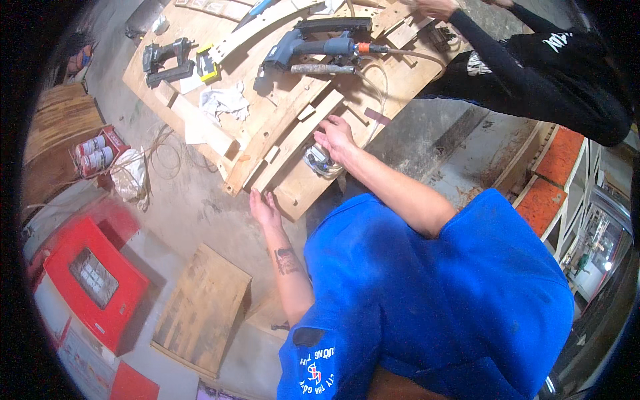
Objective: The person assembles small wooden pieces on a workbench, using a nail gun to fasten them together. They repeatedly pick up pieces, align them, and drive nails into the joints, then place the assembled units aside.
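- The wooden rail point(293, 147) is lying on the desk point(193, 30).
- My left hand point(267, 212), loosely open, is seemingly steadying its 7 o'clock end.
- My right hand point(338, 141), half-open, is hanging at its 3 o'clock, hold unclear.
- The nail gun point(323, 47) is lying at 12 o'clock, probably for reach.

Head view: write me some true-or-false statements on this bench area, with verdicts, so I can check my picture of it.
1. The blue-and-black nail gun is in the right hand. False: it lies on the workbench.
2. The white cloth lies on the workbench. True.
3. The red panel lies on the workbench. False: it is away from it, lower left.
4. A co-worker's black sleeve shows at upper right. True.
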The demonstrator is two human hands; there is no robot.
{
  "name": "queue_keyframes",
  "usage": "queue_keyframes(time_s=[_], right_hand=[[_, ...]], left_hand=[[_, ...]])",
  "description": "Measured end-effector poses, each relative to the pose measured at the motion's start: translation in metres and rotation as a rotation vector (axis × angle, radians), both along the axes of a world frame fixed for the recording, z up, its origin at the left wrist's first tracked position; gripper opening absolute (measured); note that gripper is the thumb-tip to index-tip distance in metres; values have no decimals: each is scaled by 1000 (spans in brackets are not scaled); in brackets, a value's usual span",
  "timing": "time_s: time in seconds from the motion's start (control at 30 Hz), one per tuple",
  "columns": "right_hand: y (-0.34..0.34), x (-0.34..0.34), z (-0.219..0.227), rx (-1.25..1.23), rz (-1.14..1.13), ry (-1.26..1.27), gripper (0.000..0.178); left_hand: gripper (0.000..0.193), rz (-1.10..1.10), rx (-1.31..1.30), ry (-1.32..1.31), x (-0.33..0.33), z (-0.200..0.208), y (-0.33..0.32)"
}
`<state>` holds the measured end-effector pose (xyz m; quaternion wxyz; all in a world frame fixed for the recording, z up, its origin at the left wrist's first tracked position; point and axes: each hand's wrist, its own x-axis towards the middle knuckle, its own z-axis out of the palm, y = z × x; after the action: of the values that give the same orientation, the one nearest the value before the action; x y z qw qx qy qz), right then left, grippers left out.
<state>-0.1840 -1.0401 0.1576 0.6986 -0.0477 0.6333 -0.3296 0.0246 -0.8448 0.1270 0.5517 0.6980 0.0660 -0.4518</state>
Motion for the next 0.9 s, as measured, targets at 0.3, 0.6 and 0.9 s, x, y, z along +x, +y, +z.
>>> queue_keyframes(time_s=[0.3, 0.6, 0.9], right_hand=[[-29, -5, -10, 54, 99, -15, 15], [-56, -26, -8, 130, 140, -87, 15], [-60, -31, 10, 101, 98, -219, 32]], left_hand=[[40, -90, 402, -414, -22, 12, -24], [34, 46, 408, -420, -31, 11, -47], [39, -95, 515, -582, -36, 28, -62]])
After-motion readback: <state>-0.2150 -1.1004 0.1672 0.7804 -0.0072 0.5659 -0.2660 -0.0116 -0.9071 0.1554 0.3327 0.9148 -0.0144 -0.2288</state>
